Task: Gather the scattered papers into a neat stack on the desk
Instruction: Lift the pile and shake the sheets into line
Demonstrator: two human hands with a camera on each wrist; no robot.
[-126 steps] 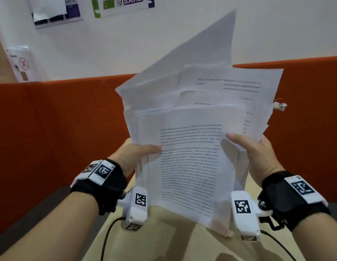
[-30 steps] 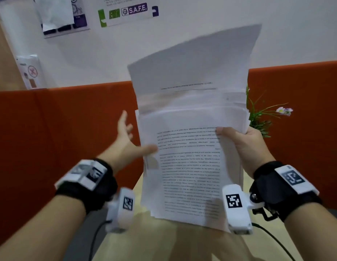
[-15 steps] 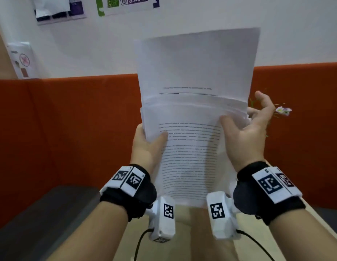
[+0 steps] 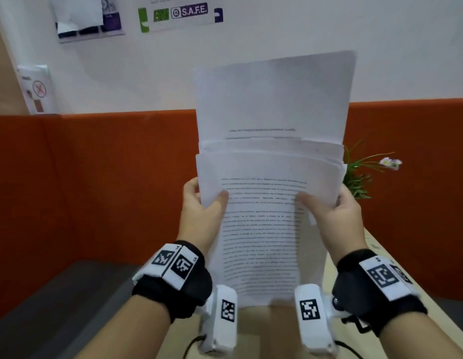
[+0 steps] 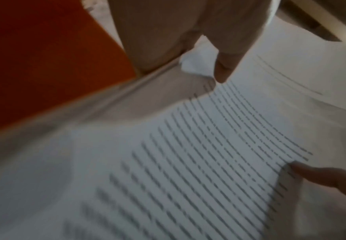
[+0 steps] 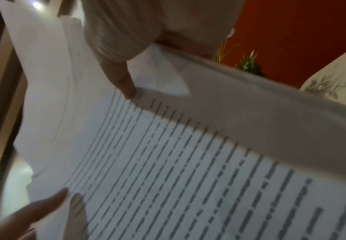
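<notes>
Head view, nearest first: wrist cameras sitting just below paper stack. Left hand gripping stack's left edge, thumb lying on printed front sheet, fingers going behind. Right hand gripping right edge the same way. Stack standing upright, raised above pale desk, likely so bottom edges can be knocked level against it. Sheets not yet flush: rear pages sticking up above front sheet. Beyond stack, orange partition running across; small flowering plant peeking out beside stack's right edge.
</notes>
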